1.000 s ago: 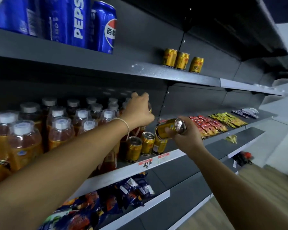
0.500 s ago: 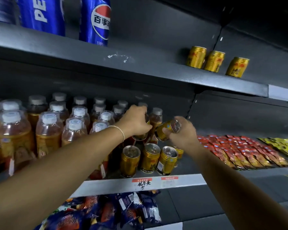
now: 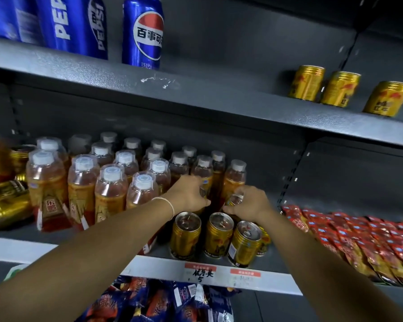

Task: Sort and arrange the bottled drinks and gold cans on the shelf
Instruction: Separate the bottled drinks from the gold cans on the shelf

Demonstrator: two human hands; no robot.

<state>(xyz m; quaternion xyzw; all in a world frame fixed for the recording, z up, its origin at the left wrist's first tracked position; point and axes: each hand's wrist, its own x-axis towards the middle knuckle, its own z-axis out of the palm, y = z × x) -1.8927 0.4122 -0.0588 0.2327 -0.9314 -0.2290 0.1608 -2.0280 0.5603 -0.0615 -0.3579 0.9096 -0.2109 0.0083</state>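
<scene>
Now right hand (image 3: 250,202) w/ gold can (image 3: 235,199) lower, fingers pinching it; left hand (image 3: 188,194) fingers pinching bottle (image 3: 204,180).

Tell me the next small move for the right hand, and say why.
Probably set the gold can in the right hand upright just behind the three front cans. It is held tilted in that grip, right above the row, beside the bottles. The left hand seems to steady another can there, but its fingers hide most of it.

Glossy metal gold cans (image 3: 219,235), clear plastic bottles (image 3: 112,194), matt grey metal shelf (image 3: 219,108).
</scene>
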